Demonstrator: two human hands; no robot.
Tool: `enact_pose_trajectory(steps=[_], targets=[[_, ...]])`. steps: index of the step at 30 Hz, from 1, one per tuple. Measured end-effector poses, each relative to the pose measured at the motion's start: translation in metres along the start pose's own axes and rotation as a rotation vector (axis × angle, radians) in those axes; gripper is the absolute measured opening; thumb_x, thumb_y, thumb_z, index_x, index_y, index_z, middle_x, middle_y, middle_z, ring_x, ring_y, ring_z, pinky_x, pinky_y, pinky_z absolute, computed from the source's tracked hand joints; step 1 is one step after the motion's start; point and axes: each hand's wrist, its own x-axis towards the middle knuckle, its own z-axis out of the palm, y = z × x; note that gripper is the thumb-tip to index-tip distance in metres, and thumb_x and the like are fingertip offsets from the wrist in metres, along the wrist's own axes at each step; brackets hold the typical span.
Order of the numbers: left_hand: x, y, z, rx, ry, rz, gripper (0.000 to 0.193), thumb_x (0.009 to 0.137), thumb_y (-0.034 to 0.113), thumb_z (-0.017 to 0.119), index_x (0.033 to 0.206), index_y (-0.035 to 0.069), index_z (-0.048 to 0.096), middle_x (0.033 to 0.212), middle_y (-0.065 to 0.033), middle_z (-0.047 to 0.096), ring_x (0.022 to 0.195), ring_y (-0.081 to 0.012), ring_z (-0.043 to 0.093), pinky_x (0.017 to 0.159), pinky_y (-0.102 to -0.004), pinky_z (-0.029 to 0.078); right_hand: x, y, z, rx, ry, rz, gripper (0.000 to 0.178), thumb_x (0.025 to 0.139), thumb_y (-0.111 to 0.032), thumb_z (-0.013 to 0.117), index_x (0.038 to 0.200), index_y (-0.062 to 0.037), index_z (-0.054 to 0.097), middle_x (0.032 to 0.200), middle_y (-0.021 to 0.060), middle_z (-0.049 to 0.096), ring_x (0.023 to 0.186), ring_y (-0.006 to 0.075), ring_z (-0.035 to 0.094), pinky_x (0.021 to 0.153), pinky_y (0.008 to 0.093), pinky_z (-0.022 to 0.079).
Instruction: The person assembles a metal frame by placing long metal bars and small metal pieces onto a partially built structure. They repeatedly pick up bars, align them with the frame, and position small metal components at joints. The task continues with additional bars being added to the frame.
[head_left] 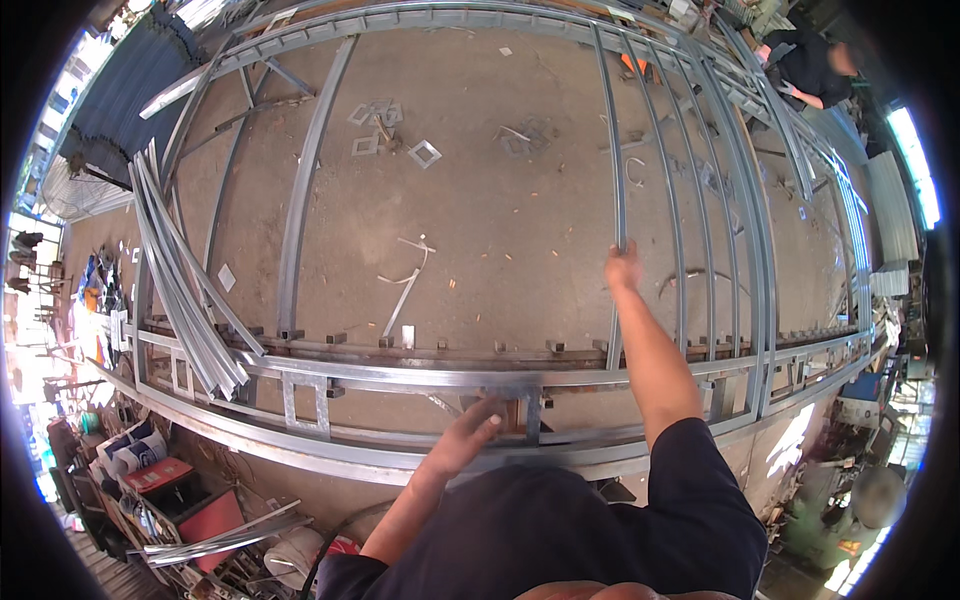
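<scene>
My right hand [622, 268] is stretched out ahead and closed round a long, narrow steel bar [609, 130]. That bar runs from the far side of a large metal frame to its near rail [420, 378]. Lower and to the left, my left hand [470, 438] hovers by the near rail, somewhat blurred. Its thumb stands apart from the fingers, and I see nothing held in it. Just right of it is a short upright piece [533, 415] between the rails. Several more bars [670, 190] lie parallel, right of the one I grip.
A bundle of metal strips [185, 290] leans over the frame's left end. Square plates [424, 153] and bent scraps [405, 285] litter the concrete floor. A red box [205, 515] stands at lower left. Another person [815, 70] works at the far right.
</scene>
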Motion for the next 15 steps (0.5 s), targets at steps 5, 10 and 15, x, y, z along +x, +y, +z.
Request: enact_pose_trajectory(steps=[5, 10, 15], targets=[[0.003, -0.014, -0.004, 0.101, 0.061, 0.05, 0.065, 0.108, 0.04, 0.057, 0.156, 0.0, 0.041, 0.152, -0.0171, 0.052, 0.135, -0.0229, 0.053, 0.105, -0.0364, 0.048, 0.025, 0.038, 0.016, -0.042, -0.116, -0.051, 0.049, 0.102, -0.033, 0.058, 0.146, -0.0149, 0.047, 0.132, 0.0284, 0.061, 0.117, 0.047, 0.063, 0.093, 0.0559, 0.054], [0.008, -0.024, -0.004, 0.07, 0.116, -0.029, 0.065, 0.108, 0.041, 0.057, 0.155, -0.001, 0.042, 0.153, -0.018, 0.051, 0.137, -0.0253, 0.051, 0.111, -0.0373, 0.045, 0.047, 0.081, 0.063, 0.021, 0.017, -0.151, 0.049, 0.103, -0.032, 0.058, 0.145, -0.0086, 0.049, 0.119, 0.0222, 0.066, 0.098, 0.037, 0.068, 0.081, 0.05, 0.053], [-0.006, 0.008, -0.013, 0.134, 0.21, 0.008, 0.066, 0.107, 0.043, 0.057, 0.154, 0.0, 0.044, 0.148, -0.0172, 0.055, 0.129, -0.025, 0.059, 0.106, -0.0371, 0.049, 0.082, 0.135, 0.053, -0.486, -0.054, -0.178, 0.061, 0.105, -0.038, 0.053, 0.157, -0.0093, 0.037, 0.15, 0.0186, 0.049, 0.136, 0.0288, 0.049, 0.112, 0.0522, 0.037]])
